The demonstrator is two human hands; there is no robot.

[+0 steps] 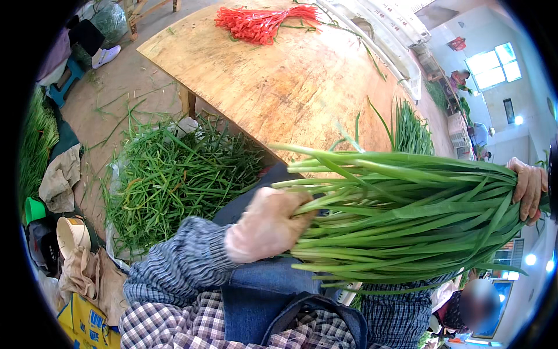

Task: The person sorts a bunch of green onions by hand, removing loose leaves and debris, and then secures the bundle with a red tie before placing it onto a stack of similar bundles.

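A large bunch of garlic chives (407, 203) lies sideways in front of me, held up over my lap and the near edge of the table. My right hand (528, 189), in a thin translucent glove, is wrapped round its leafy end at the far right. At the pale stem ends my left hand (268, 224), gloved the same way, has its fingers closed on several stems; slight blur hides how many. Behind the bunch, more garlic chives (412, 131) rest on the table's right side.
The wooden table (279, 87) carries a heap of red plastic ties (256, 24). Loose green leaves (174, 180) are piled on the floor at left. Beyond them are a cream bucket (74, 235) and a blue stool (67, 81) with a seated person. Another person (456, 311) is at lower right.
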